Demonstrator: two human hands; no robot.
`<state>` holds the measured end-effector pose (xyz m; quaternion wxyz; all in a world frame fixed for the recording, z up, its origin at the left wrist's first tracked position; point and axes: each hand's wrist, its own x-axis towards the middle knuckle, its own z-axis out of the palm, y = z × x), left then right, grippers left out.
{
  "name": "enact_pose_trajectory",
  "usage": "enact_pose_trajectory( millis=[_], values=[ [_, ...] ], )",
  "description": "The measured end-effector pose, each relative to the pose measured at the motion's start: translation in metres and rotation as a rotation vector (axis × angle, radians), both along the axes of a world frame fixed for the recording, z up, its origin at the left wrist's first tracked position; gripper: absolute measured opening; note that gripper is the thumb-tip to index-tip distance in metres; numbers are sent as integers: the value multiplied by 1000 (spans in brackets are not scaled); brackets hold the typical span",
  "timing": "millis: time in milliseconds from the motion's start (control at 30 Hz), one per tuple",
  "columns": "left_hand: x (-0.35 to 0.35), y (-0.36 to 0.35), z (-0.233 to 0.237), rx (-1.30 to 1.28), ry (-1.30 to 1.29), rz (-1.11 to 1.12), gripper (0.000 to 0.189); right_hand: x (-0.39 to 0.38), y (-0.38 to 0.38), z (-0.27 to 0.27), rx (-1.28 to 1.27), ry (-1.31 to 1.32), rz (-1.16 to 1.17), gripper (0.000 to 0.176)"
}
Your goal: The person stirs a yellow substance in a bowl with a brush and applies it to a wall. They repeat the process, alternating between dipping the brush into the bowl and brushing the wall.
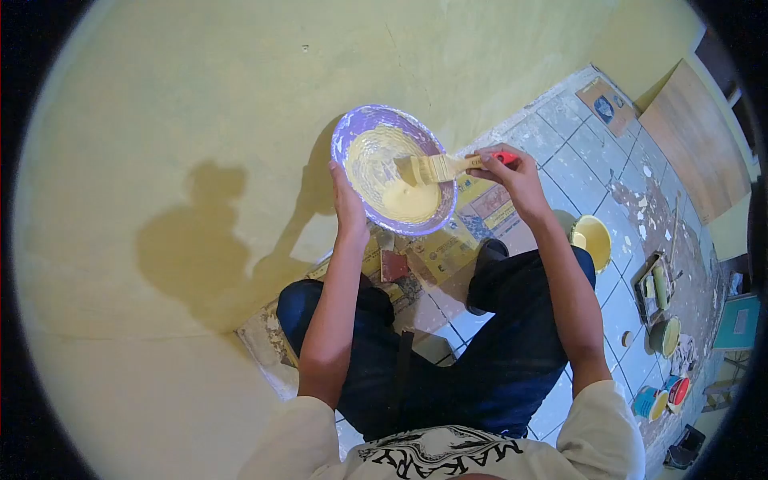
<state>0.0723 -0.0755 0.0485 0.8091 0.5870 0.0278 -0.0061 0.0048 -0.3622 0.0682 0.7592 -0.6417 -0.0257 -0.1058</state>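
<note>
Left hand (350,202) cups the bowl (352,132) by its near rim, fingers closed on the edge, held up before the yellow wall (200,96). Right hand (516,174) pinches the brush (436,168) handle, bristles inside the bowl just above the paint (410,200). Below right hand: yellow bucket (594,240) on the tiled floor (576,172); farther right, a tray (656,286) and cans (664,396).

Purple bowl (352,132) w/ yellow paint, tilted, held up nr wall; brush (436,167) bristles inside, paint-coated
</note>
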Motion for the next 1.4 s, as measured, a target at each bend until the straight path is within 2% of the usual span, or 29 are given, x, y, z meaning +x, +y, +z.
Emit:
enact_pose_trajectory(
  millis=[367,467,567,833,900,933,1000,1033,1100,1167,1233,1300,1333,1400],
  values=[
    [13,22,-4,1,35,51,77,1,-16,-13,-297,76,104,28],
    [15,22,-7,-26,20,45,77,1,-20,-22,-703,121,96,30],
    [15,23,-3,27,-5,41,76,2,-8,-24,-823,59,156,29],
    [20,22,-5,65,0,51,73,4,11,-8,-825,154,192,34],
    [21,23,-8,53,10,16,74,7,14,-7,-637,62,257,32],
    [22,23,-8,43,24,-14,74,6,15,-5,-642,56,253,32],
    [24,23,-13,49,20,-17,75,5,17,-3,-473,239,290,30],
    [25,22,-17,60,25,-18,76,6,15,-5,-477,233,288,30],
    [29,21,-20,58,5,-25,77,9,14,-12,-261,281,394,27],
    [27,19,-21,52,-18,-30,78,8,14,-13,-286,224,380,26],
    [12,12,1,152,-4,18,83,4,21,-7,-318,163,364,25],
    [13,9,-1,116,-27,-5,81,-4,29,4,-214,106,213,25],
    [15,9,-3,88,-40,-29,79,-5,26,6,-185,106,225,27],
    [24,9,-13,54,-18,-60,79,-5,25,12,-241,63,150,27]
  ],
)
